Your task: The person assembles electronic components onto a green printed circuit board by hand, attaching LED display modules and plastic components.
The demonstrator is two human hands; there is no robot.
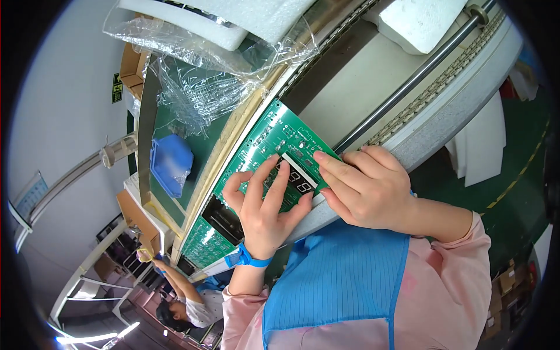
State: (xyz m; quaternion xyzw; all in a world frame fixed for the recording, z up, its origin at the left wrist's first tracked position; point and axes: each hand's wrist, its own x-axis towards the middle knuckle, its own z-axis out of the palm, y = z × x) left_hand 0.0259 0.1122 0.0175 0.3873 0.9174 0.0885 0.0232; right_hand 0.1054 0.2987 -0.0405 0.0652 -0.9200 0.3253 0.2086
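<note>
Pale conveyor rails (461,111) carry the work past both hands, with a green-topped table (207,151) beyond the left hand, holding a blue bin (158,169) and crumpled clear plastic (201,87). Under both hands lies a green circuit board (280,119), apparently bridging the rails so that its populated face stays upward and within reach. Just at the left hand's (259,213) fingertips sits a black digit display (297,178); that hand is half open, fingers bent and spread, index and thumb at the display's edges, perhaps to steady it. Whether it pinches, I cannot tell. Right of the display, the right hand (370,189) is loosely curled, fingertips by the board's near edge, probably bracing it; its grip is unclear.
</note>
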